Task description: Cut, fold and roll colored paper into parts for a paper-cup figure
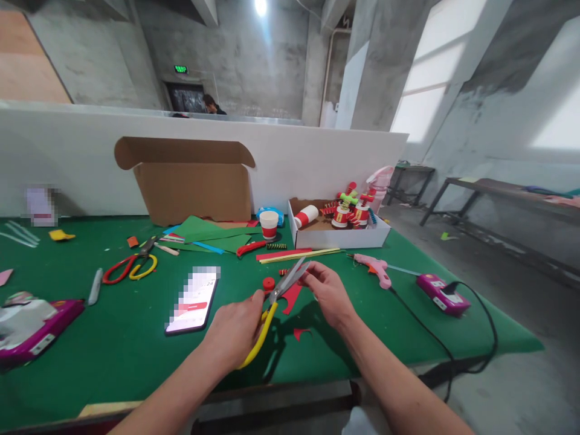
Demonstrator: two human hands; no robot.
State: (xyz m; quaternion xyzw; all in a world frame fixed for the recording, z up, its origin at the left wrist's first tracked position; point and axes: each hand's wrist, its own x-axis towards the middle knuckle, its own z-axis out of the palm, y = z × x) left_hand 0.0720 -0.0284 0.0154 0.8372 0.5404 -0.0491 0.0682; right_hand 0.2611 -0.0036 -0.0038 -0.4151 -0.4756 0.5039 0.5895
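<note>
My left hand is closed around the yellow handle of a pair of scissors, whose blades point away and to the right, slightly apart. My right hand is pinched by the blade tips; what its fingers hold is too small to make out. Below the blades is a piece of red paper; whether it lies on the table or touches the scissors I cannot tell. Closer to me lies a curved red scrap. Left of the blades sits a small red roll.
A phone lies left of my hands on the green table. Beyond are a paper cup, red-and-yellow scissors, green paper and a white box of cup figures. A pink glue gun with its cord lies right.
</note>
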